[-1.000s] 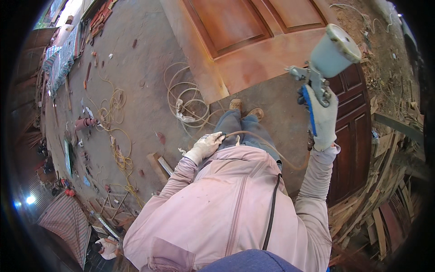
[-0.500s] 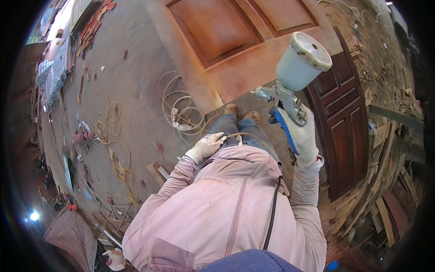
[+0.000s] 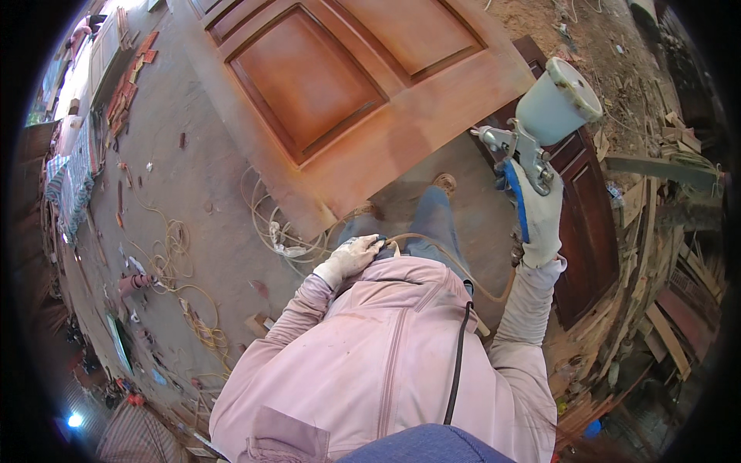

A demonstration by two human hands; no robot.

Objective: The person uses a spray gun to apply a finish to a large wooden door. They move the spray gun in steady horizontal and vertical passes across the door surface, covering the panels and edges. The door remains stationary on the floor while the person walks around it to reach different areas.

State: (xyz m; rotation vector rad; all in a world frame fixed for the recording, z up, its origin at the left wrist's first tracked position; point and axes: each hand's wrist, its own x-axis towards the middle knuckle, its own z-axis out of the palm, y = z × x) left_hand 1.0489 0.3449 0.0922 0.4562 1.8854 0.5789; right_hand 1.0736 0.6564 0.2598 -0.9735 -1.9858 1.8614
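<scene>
My right hand (image 3: 538,212), in a white glove with a blue palm, is wrapped round the handle of a metal spray gun (image 3: 531,152). A pale, cloudy paint cup (image 3: 557,106) with a stained lid sits on top of the gun. Its nozzle points left, just off the near right edge of a reddish-brown panelled door (image 3: 436,119). At my waist my left hand (image 3: 349,261), in a whitish glove, is closed round a thin tan hose (image 3: 444,247). The hose runs across my front towards my right forearm.
A darker panelled door (image 3: 583,239) lies low at my right, beside scrap boards (image 3: 656,309). Coiled hose (image 3: 266,224) lies on the floor by my feet, partly under the near door. Yellowish cord (image 3: 174,255) and litter are strewn at left.
My right hand has carried the spray gun to the right, away from the door. The door now sits lower and further left in view. My feet are further apart.
</scene>
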